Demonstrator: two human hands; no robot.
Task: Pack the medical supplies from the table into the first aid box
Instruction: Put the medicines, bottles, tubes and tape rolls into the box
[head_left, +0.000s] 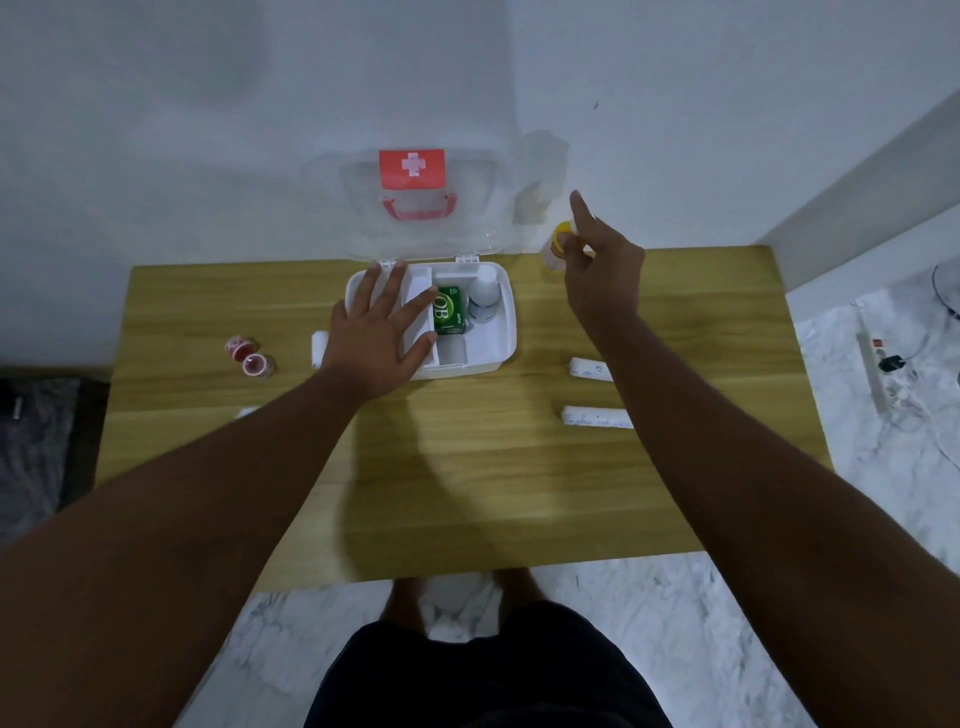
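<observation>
The white first aid box (506, 332) stands open at the table's far middle, its clear lid (415, 208) with a red cross leaning on the wall. Inside lie a green carton (449, 310) and a white bottle (484, 299). My left hand (382, 338) rests flat, fingers spread, on the box's left part. My right hand (597, 265) pinches a small yellow-capped bottle (557, 249) to the right of the box, index finger pointing up. Two white wrapped rolls (589, 368) (597, 417) lie on the right. Two red tape rolls (249, 356) and a white roll (318, 349) lie on the left.
The wooden table (467, 467) stands against a white wall. A small white item (247, 413) peeks out beside my left forearm. On the marble floor at the right lies a power strip with cables (883, 374). My feet show below the table's front edge.
</observation>
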